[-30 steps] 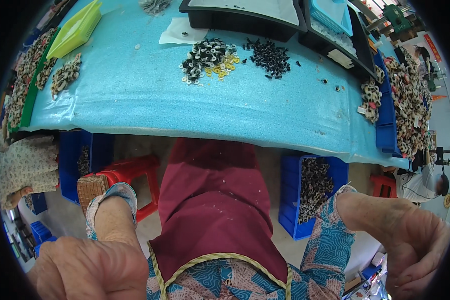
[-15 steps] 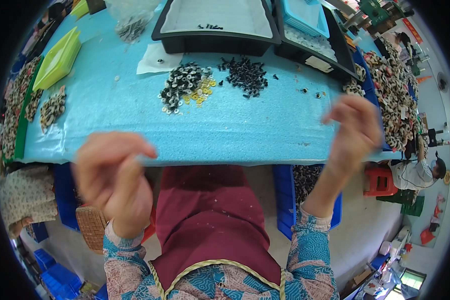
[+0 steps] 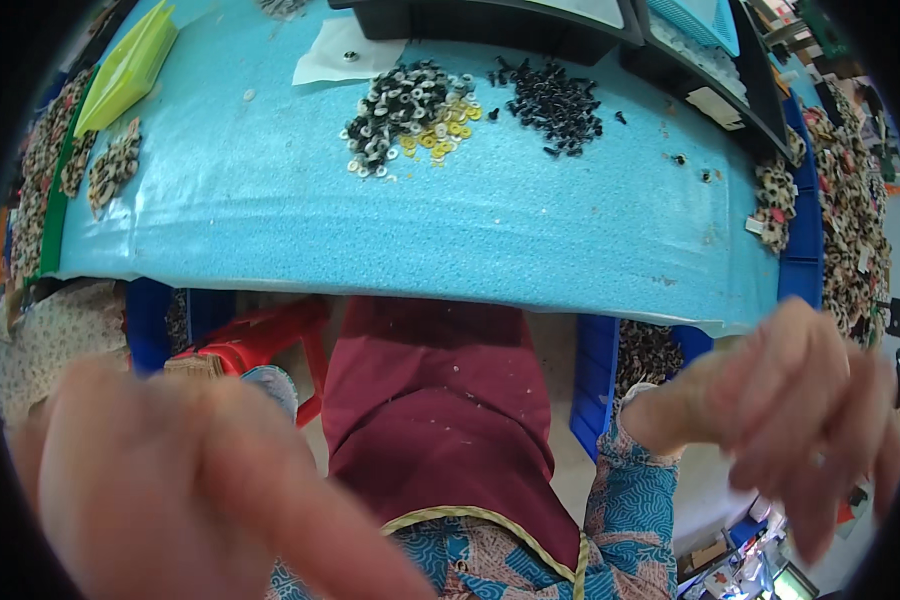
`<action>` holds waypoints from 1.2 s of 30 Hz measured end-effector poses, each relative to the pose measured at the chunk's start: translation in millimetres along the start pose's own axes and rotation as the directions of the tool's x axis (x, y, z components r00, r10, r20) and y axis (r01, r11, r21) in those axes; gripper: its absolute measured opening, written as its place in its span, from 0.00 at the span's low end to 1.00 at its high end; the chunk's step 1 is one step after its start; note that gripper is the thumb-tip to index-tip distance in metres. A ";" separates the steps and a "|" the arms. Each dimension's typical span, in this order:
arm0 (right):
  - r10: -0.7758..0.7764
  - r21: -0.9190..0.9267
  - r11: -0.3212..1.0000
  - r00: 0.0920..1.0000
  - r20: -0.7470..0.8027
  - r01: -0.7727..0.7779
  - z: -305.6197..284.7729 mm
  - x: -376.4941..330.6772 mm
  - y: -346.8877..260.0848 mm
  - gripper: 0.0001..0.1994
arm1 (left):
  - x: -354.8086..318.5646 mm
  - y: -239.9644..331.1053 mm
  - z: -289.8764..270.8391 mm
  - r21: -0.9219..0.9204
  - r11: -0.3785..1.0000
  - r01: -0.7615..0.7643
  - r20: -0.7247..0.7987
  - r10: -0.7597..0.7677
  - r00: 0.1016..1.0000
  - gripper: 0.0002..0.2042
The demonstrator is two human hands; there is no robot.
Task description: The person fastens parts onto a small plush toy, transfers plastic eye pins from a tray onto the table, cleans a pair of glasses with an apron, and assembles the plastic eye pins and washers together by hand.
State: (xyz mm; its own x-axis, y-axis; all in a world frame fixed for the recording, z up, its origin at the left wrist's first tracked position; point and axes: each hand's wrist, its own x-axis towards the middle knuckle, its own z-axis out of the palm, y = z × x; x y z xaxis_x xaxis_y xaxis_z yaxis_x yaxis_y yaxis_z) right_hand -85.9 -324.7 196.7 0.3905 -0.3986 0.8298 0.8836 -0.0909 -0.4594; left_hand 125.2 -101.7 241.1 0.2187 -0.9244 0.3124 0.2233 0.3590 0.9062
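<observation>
My left hand (image 3: pixel 170 470) is raised large and blurred at the lower left, in front of the table edge. One finger stretches toward the lower middle; the others are smeared. Out at the right, beyond the table's near corner, my right hand (image 3: pixel 810 420) hangs with its fingers loosely apart, and no object shows in it. Neither hand touches the small parts on the blue table (image 3: pixel 450 235). There lie a heap of black and white ring-shaped pieces (image 3: pixel 400 110), some yellow rings (image 3: pixel 450 130) and a heap of small black pegs (image 3: pixel 555 110).
Black trays (image 3: pixel 510 35) stand at the back, beside white paper (image 3: pixel 320 58). A yellow-green basket (image 3: pixel 125 70) is far left, near spotted plush pieces (image 3: pixel 115 165). More plush pieces (image 3: pixel 775 200) lie at right. Below are a red stool (image 3: pixel 260 335) and a blue crate (image 3: pixel 595 375).
Both hands have come back from over the table edge, the left lower and closer, the right outward and down. The view has shifted, so the table sits higher in the picture.
</observation>
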 end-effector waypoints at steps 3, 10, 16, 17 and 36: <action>0.040 0.059 0.997 0.995 0.096 -0.045 18.0 -2.0 -2.7 0.18 | 0.6 6.5 9.5 -0.027 0.997 0.075 0.019 -0.074 0.997 0.13; 0.084 0.024 0.996 0.978 0.189 -0.090 41.6 0.9 -4.5 0.14 | -2.7 17.9 18.9 -0.059 0.994 0.091 0.025 -0.090 0.996 0.11; 0.064 -0.158 0.986 0.993 0.101 -0.047 26.2 3.0 -5.8 0.10 | -16.4 -4.5 6.0 0.034 0.997 -0.074 -0.014 0.075 0.997 0.12; 0.056 -0.230 0.972 0.997 0.045 -0.044 21.3 3.7 -2.8 0.09 | -18.1 -8.9 6.4 0.087 0.988 -0.129 -0.121 0.139 0.983 0.13; 0.604 -0.998 0.043 0.797 -0.014 -0.050 -70.6 -52.8 141.6 0.07 | -3.6 -140.9 -53.4 0.396 0.886 0.242 -0.662 0.093 0.744 0.03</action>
State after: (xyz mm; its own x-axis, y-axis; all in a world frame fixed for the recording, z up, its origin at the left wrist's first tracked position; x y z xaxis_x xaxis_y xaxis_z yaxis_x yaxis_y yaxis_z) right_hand 0.3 -381.0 65.5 0.8413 -0.3851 0.3793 -0.2395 -0.8946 -0.3771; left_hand 143.7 -142.1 97.1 0.8120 -0.5695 0.1278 -0.1251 0.0440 0.9912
